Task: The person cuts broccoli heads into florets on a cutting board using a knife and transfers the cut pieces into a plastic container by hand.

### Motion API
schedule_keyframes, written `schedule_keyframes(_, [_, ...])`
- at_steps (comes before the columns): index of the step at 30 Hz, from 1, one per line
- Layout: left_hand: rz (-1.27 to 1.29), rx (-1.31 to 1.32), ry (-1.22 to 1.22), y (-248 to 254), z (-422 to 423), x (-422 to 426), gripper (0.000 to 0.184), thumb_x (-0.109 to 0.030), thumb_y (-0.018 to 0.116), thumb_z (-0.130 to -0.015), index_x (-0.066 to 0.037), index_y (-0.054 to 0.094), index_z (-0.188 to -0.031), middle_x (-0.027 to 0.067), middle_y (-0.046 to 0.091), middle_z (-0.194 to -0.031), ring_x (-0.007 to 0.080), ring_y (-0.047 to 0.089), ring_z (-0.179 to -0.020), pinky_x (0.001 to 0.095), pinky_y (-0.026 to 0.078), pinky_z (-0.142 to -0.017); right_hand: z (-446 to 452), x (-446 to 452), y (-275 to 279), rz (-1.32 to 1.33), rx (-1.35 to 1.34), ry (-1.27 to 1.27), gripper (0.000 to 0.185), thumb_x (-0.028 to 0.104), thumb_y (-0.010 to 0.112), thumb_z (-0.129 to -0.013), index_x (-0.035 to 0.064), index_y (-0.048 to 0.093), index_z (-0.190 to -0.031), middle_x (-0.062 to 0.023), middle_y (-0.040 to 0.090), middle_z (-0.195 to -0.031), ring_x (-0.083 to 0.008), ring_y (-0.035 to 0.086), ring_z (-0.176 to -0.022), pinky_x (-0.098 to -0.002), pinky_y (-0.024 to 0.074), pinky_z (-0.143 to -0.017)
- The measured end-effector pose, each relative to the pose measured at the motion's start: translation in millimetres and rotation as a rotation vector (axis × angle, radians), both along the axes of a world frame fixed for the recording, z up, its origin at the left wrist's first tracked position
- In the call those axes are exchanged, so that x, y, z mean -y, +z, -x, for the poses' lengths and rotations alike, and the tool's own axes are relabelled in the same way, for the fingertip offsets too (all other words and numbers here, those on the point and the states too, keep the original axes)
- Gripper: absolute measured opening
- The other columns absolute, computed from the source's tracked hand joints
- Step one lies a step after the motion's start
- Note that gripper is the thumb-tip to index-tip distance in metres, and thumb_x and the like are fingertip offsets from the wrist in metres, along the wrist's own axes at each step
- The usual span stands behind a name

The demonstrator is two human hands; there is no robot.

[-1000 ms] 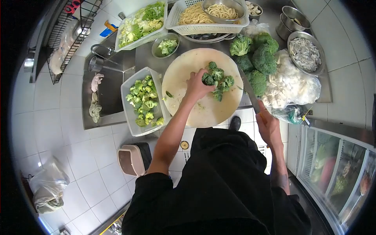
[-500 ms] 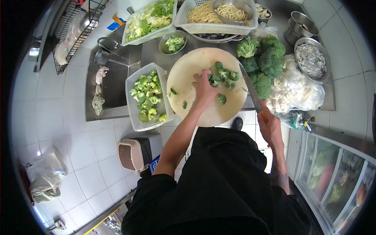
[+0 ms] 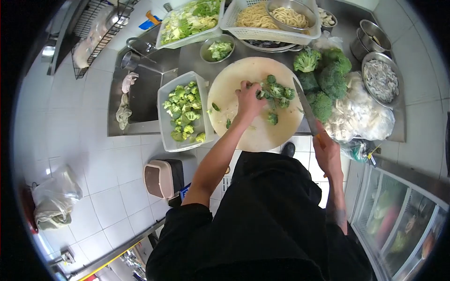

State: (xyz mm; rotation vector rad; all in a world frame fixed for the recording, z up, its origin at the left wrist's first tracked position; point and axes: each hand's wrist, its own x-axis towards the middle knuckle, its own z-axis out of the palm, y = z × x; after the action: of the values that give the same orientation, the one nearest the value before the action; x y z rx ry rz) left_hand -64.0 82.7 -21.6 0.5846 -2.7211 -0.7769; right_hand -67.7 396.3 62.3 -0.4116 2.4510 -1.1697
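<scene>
On the round cutting board (image 3: 234, 131), my left hand (image 3: 250, 100) has its curled fingers at the left edge of a cluster of cut broccoli florets (image 3: 279, 91); what the fingertips hold, if anything, is hidden. One loose floret (image 3: 273, 118) lies below the cluster. My right hand (image 3: 326, 151) is wrapped round the orange handle of a large knife (image 3: 307, 108), its blade lying over the board's right edge. Whole broccoli heads (image 3: 333, 82) are piled right of the blade. Left of the board, a white plastic tub (image 3: 164, 124) holds many florets.
Behind the board are a bowl of chopped greens (image 3: 219, 50), a tub of cut cabbage (image 3: 190, 23) and a basket of noodles (image 3: 251, 16). A bag of mushrooms (image 3: 361, 114) and a bowl of grey strips (image 3: 382, 80) stand right. The sink (image 3: 145, 103) is far left.
The view has shifted, moving the counter items rightward in the frame. My left hand has drawn back to the cluster's left edge, and one floret now lies apart. My right hand still holds the knife.
</scene>
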Motion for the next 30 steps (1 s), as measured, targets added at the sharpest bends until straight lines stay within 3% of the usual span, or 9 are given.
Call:
schedule_keyframes(8, [-0.11, -0.174, 0.188, 48, -44, 73, 0.038, -0.014, 0.087, -0.062, -0.009, 0.07, -0.096, 0.0153, 0.059, -0.115, 0.0332, 0.059, -0.109, 0.0475, 0.046, -0.099, 5, 0, 9, -0.017, 0.054, -0.085, 0.052, 0.005, 0.059, -0.097, 0.0122, 0.054, -0.148, -0.0074, 0.046, -0.068, -0.013, 0.044, -0.063, -0.0309, 0.0453, -0.061])
schedule_keyframes(12, [0.113, -0.051, 0.285, 58, -94, 179, 0.055, -0.022, 0.088, -0.066, -0.011, 0.068, -0.117, 0.0205, 0.062, -0.113, 0.0409, 0.057, -0.116, 0.0496, 0.048, -0.099, 8, -9, 0, 0.029, -0.054, -0.032, 0.054, 0.006, 0.06, -0.095, 0.0125, 0.054, -0.148, -0.0188, 0.062, -0.073, -0.0212, 0.057, -0.063, -0.0355, 0.0508, -0.067])
schedule_keyframes(14, [0.141, 0.052, 0.308, 69, -100, 168, 0.061, -0.026, 0.088, -0.068, -0.011, 0.066, -0.123, 0.0214, 0.062, -0.113, 0.0412, 0.057, -0.116, 0.0504, 0.048, -0.099, 9, -11, 0, 0.028, -0.066, -0.027, 0.054, 0.006, 0.061, -0.095, 0.0123, 0.054, -0.148, -0.0225, 0.066, -0.079, -0.0262, 0.063, -0.066, -0.0372, 0.0527, -0.069])
schedule_keyframes(16, [0.473, 0.187, 0.436, 85, -96, 142, 0.066, -0.034, 0.086, -0.074, -0.01, 0.061, -0.13, 0.0207, 0.064, -0.113, 0.0405, 0.06, -0.111, 0.0508, 0.049, -0.097, 9, -13, -1, 0.038, -0.07, -0.047, 0.053, 0.005, 0.06, -0.094, 0.0111, 0.055, -0.147, -0.023, 0.066, -0.082, -0.0297, 0.066, -0.069, -0.039, 0.0531, -0.071])
schedule_keyframes(18, [0.137, 0.066, 0.175, 89, -79, 86, 0.061, -0.032, 0.085, -0.077, -0.007, 0.062, -0.128, 0.0183, 0.064, -0.113, 0.0391, 0.063, -0.105, 0.05, 0.051, -0.093, 11, -11, -2, 0.033, -0.066, -0.022, 0.051, 0.005, 0.06, -0.094, 0.0097, 0.056, -0.145, -0.0222, 0.065, -0.08, -0.0316, 0.065, -0.069, -0.0397, 0.0525, -0.071])
schedule_keyframes(20, [-0.461, 0.128, 0.115, 59, -60, 19, 0.055, -0.029, 0.084, -0.08, -0.005, 0.063, -0.125, 0.0169, 0.065, -0.111, 0.0375, 0.065, -0.1, 0.0492, 0.053, -0.089, 12, -9, -2, 0.045, -0.062, -0.03, 0.051, 0.005, 0.06, -0.095, 0.009, 0.056, -0.145, -0.0217, 0.064, -0.078, -0.0324, 0.065, -0.069, -0.0399, 0.0519, -0.07])
schedule_keyframes(23, [-0.147, 0.064, -0.253, 23, -46, -54, 0.063, -0.015, 0.079, -0.081, -0.001, 0.051, -0.136, 0.0258, 0.057, -0.121, 0.0392, 0.06, -0.108, 0.0499, 0.051, -0.092, 10, -8, 1, 0.046, -0.049, -0.027, 0.052, 0.006, 0.06, -0.095, 0.0092, 0.054, -0.147, -0.0219, 0.063, -0.078, -0.0328, 0.064, -0.069, -0.0399, 0.0515, -0.07])
schedule_keyframes(26, [0.008, 0.216, -0.337, 18, -40, -82, 0.067, -0.009, 0.073, -0.081, 0.0, 0.045, -0.141, 0.0284, 0.052, -0.124, 0.0436, 0.055, -0.111, 0.0526, 0.048, -0.096, 9, -12, 8, 0.012, -0.078, -0.015, 0.054, 0.006, 0.06, -0.095, 0.0114, 0.053, -0.148, -0.0227, 0.064, -0.079, -0.0337, 0.066, -0.07, -0.0405, 0.0521, -0.07])
schedule_keyframes(30, [0.036, -0.047, -0.37, 50, -2, -72, 0.061, -0.004, 0.067, -0.081, 0.0, 0.048, -0.139, 0.0273, 0.052, -0.123, 0.0457, 0.053, -0.112, 0.0533, 0.046, -0.098, 4, -21, 5, 0.013, -0.062, -0.072, 0.056, 0.007, 0.061, -0.094, 0.0158, 0.053, -0.149, -0.0232, 0.066, -0.08, -0.0351, 0.069, -0.074, -0.0418, 0.0539, -0.073])
